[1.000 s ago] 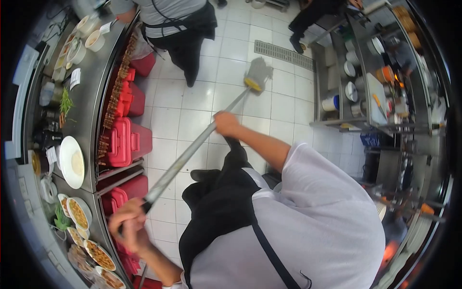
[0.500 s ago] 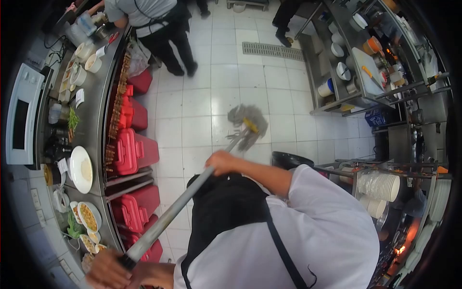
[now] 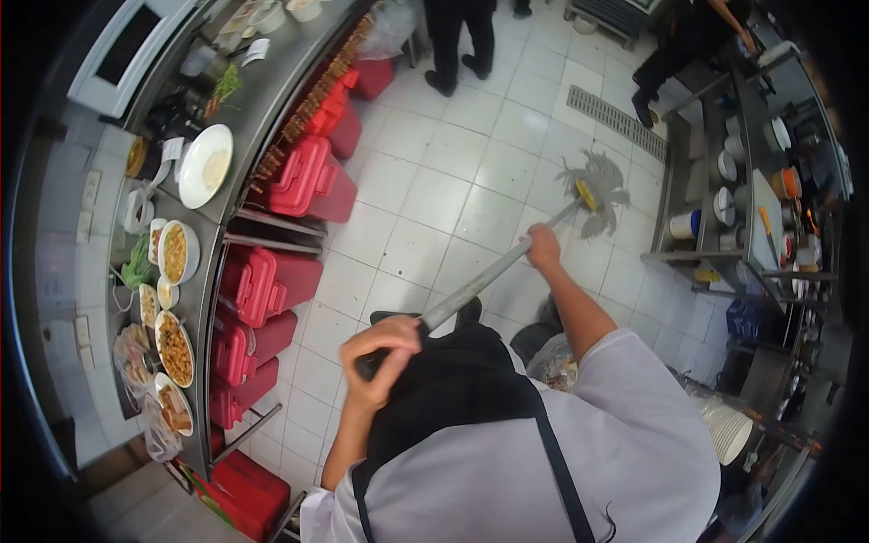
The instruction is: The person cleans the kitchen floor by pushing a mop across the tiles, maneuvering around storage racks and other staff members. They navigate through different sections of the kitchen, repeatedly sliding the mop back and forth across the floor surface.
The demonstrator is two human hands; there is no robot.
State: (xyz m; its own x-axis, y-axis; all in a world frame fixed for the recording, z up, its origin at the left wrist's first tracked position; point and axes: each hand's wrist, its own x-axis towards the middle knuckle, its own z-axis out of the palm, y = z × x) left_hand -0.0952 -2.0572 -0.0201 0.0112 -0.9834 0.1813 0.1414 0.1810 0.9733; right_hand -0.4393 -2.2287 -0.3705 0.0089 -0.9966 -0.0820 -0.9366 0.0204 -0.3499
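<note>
A long grey mop handle (image 3: pixel 480 282) slants from my waist up to the right across the view. Around its black end grip my left hand (image 3: pixel 385 353) is closed, in front of my black apron. Farther along the shaft, nearer the mop head, my right hand (image 3: pixel 543 247) is wrapped round it with the arm stretched out. The grey string mop head (image 3: pixel 602 195), with a yellow clamp (image 3: pixel 587 194), lies spread on the white tiled floor (image 3: pixel 434 208), left of the metal shelving.
Red lidded bins (image 3: pixel 312 181) stand under the steel counter (image 3: pixel 213 244) on the left, which holds bowls of food. A co-worker's dark-trousered legs (image 3: pixel 460 45) are at the top; another person (image 3: pixel 692 45) stands by the right shelving (image 3: pixel 670 199). A floor drain (image 3: pixel 615 120) lies beyond the mop.
The mop head has moved away to the right, its strings fanned out. My left hand has come up and inward, and my right arm reaches farther out. The view has turned.
</note>
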